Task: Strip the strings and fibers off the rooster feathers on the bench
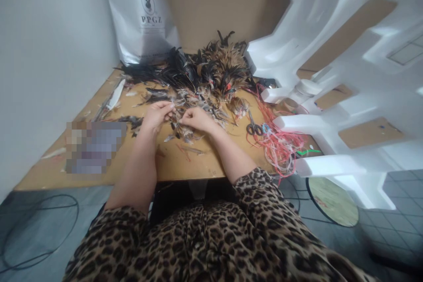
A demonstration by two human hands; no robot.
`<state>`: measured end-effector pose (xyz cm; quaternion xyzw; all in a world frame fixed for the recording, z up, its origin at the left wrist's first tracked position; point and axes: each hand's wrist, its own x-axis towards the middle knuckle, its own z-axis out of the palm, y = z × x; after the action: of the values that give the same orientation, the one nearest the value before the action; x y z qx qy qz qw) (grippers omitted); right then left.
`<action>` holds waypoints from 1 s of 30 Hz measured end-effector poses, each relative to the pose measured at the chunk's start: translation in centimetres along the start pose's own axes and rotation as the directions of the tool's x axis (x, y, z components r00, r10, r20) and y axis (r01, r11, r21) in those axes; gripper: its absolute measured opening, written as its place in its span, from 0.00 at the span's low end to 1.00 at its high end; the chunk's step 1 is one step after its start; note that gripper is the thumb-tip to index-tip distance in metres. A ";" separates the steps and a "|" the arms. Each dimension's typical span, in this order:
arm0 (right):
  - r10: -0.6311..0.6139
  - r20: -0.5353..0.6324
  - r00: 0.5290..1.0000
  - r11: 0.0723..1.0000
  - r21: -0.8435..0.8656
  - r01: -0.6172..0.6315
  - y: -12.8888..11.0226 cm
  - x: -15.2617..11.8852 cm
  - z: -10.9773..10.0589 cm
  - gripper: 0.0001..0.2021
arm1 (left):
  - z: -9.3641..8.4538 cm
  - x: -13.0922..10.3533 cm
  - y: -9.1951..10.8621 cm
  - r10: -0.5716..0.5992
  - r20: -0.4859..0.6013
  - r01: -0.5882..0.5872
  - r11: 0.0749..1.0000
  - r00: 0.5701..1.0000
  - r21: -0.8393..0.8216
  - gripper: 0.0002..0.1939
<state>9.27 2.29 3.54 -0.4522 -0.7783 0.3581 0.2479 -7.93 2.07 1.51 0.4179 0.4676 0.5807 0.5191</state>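
Observation:
Both hands are over a brown table (172, 163), close together at a spread of loose grey and brown feathers (187, 134). My left hand (159, 115) is closed in a pinch, thumb against forefinger, at the feathers' left side. A short gap to the right, my right hand (197, 119) is pinched too, its fingertips pointing left. What sits between the fingertips of each hand is too small to make out. Behind them lies a large heap of black and brown feathers (228, 68), with a small red spot in it.
Black-handled scissors (254, 128) and tangled pink-red strings (280, 152) lie to the right, beside white foam pieces (317, 166). A silver bag (142, 22) stands at the back left. White feathers (116, 94) and a blurred rectangular item (95, 150) are on the left.

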 end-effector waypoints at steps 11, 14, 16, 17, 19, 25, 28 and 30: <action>0.013 0.024 1.000 0.992 -0.125 -0.010 -0.8 -0.4 0.2 0.06 | 0.2 0.0 0.1 -0.042 -0.024 0.041 0.999 0.999 -0.032 0.13; 0.078 -0.042 0.996 0.982 0.174 -0.070 0.4 0.3 0.0 0.08 | 0.2 0.0 0.1 -0.057 -0.010 0.056 0.996 0.998 -0.062 0.13; 0.100 -0.072 0.992 0.951 0.301 -0.074 0.9 0.6 0.1 0.08 | 0.2 0.0 0.1 -0.061 -0.004 0.060 0.995 0.998 -0.075 0.13; 0.116 -0.085 0.990 0.924 0.375 -0.076 1.0 0.7 0.2 0.09 | 0.2 -0.1 0.1 -0.062 0.000 0.061 0.995 0.998 -0.083 0.13; 0.174 -0.083 0.981 0.818 0.566 -0.097 1.0 0.9 0.4 0.10 | 0.2 -0.1 0.1 -0.067 0.007 0.067 0.992 0.998 -0.107 0.12; 0.201 0.010 0.980 0.450 0.887 -0.102 0.5 1.1 0.6 0.15 | 0.7 -0.3 0.1 -0.153 0.083 0.166 0.972 0.985 -0.168 0.12; 0.204 -0.023 0.979 0.458 0.886 -0.075 0.5 1.0 0.9 0.14 | 0.8 -0.4 0.0 -0.188 0.127 0.207 0.965 0.974 -0.161 0.13; 0.194 -0.040 0.980 0.516 0.854 -0.067 0.6 1.0 1.2 0.13 | 0.9 -0.4 -0.1 -0.193 0.143 0.215 0.963 0.971 -0.162 0.13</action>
<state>8.23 2.96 2.39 -0.3538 -0.4516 0.6786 0.4588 -6.97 1.76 1.64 0.3555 0.4213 0.5357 0.6396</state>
